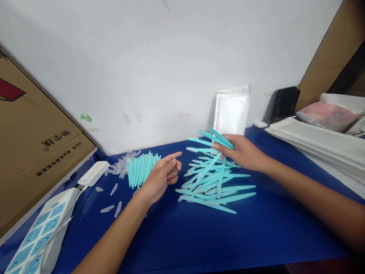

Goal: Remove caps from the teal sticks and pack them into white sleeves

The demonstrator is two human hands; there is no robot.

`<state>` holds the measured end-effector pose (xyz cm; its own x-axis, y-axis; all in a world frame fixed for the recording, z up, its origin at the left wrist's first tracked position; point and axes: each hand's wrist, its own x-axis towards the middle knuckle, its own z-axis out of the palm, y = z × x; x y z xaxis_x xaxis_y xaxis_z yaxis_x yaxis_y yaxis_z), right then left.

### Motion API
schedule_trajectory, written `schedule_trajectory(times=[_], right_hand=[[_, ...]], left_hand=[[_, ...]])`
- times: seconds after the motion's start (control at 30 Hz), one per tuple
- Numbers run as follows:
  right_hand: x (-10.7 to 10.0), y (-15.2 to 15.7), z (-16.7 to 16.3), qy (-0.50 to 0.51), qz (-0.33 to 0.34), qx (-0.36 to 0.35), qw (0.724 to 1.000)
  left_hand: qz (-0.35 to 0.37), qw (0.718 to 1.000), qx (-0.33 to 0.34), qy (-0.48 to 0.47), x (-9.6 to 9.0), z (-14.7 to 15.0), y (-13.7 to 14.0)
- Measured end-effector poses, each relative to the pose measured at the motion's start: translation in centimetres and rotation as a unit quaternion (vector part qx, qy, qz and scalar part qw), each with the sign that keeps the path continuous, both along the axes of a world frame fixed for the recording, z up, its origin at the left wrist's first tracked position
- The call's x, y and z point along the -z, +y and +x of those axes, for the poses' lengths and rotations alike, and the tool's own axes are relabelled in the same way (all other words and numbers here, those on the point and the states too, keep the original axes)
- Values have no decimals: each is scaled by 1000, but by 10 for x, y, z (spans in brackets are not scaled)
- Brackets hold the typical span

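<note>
My right hand is closed round a small bunch of turquoise eyebrow razors, above the far side of a loose pile. That pile of turquoise eyebrow razors lies crisscrossed on the blue table, some with clear caps on their blades. Between the two groups hovers my left hand, index finger stretched out, the other fingers loosely curled, with nothing visible in it. Just left of it is a neat row of turquoise razors, partly hidden by the hand. Translucent blade caps are heaped behind the row.
Loose caps lie at the left. A white power strip with a cable and a white adapter sit beside a cardboard box. A silvery bubble mailer leans on the wall. White packages are stacked at right.
</note>
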<state>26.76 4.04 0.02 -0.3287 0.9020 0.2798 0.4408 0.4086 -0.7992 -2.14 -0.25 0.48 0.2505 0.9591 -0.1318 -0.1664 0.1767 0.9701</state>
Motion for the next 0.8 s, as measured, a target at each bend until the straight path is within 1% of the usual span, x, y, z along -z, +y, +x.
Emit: schedule_trajectory(times=[0.13, 0.3, 0.43, 0.6, 0.7, 0.8], right_hand=[[-2, -1, 0, 20, -5, -20, 1000], [-4, -3, 0, 30, 1, -29, 999], [-7, -4, -1, 22, 1, -22, 1000], [-8, -4, 0, 15, 0, -15, 1000], [-7, -3, 0, 17, 0, -24, 1000], [-7, -3, 0, 23, -7, -26, 999]], left_hand=[[57, 997, 7, 45, 5, 0, 3], [56, 995, -17, 78, 14, -1, 7], [31, 997, -52, 43, 12, -1, 6], [16, 998, -60, 7, 6, -1, 5], [24, 999, -44, 16, 7, -1, 6], [59, 998, -19, 29, 11, 0, 7]])
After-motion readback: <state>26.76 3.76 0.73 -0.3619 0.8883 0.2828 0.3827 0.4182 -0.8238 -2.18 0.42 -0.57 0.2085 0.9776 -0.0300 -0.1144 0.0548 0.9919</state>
